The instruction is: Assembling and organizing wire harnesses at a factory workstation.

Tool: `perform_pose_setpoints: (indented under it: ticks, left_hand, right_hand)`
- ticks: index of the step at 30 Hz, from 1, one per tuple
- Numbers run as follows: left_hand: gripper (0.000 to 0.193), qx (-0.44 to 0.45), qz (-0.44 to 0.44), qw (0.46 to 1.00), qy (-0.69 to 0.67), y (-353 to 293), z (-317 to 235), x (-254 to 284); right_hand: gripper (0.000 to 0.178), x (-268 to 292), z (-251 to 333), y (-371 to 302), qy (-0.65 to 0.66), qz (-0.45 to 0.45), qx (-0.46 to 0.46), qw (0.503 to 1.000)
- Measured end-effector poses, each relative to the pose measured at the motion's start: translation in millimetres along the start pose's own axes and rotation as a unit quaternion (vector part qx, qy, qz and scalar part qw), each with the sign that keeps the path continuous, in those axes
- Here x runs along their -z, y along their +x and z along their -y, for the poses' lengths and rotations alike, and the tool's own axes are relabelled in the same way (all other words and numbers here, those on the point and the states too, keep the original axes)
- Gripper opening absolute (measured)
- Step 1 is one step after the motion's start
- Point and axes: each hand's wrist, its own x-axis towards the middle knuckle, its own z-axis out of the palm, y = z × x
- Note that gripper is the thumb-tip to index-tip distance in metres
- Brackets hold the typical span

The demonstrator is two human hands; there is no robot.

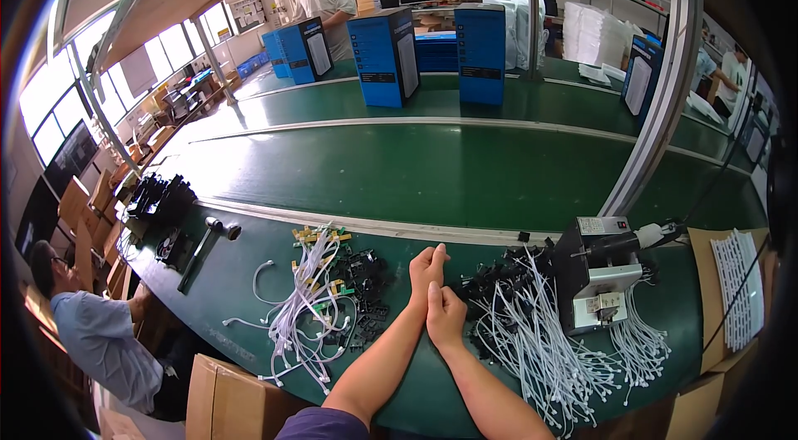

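Observation:
My left hand (429, 269) is closed, thumb uppermost, above the green workbench (249, 315). Just nearer to me, my right hand (446, 317) is closed too, its thumb side against my left wrist. Whatever lies inside either hand, if anything, is hidden. Left of my hands is a pile of small black plastic parts (366, 282), beside a loose tangle of white cables (303, 299) with green and yellow ends. To the right spreads a thick bunch of white cables (532, 340) with black pieces (499, 274) at its far end.
A black-and-silver bench machine (594, 274) stands at right, beside an open carton (711, 307). A hammer-like tool (199, 253) and black parts (158, 199) lie at far left. Beyond runs a green conveyor belt (399, 157) with blue boxes (378, 58). Co-workers are left and across.

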Motion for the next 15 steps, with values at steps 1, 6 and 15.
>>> perform_pose_setpoints:
  ticks: [1, 6, 15]
  left_hand:
    - [0.033, 0.000, 0.000, 1.000, 0.000, 0.3, 0.6, 0.0]
    - [0.032, -0.005, 0.000, 1.000, 0.001, -0.1, 0.4, -0.4]
    - [0.033, -0.008, -0.007, 1.000, 0.002, 0.2, 2.3, -1.1]
  right_hand:
    - [0.044, 0.0, 0.1, 0.0, 0.000, 0.000, -0.001, 1.000]
    - [0.044, -0.1, -1.7, 0.1, -0.002, -0.001, 0.001, 1.000]
    - [0.043, -0.3, -4.0, -0.1, -0.003, 0.000, 0.004, 1.000]
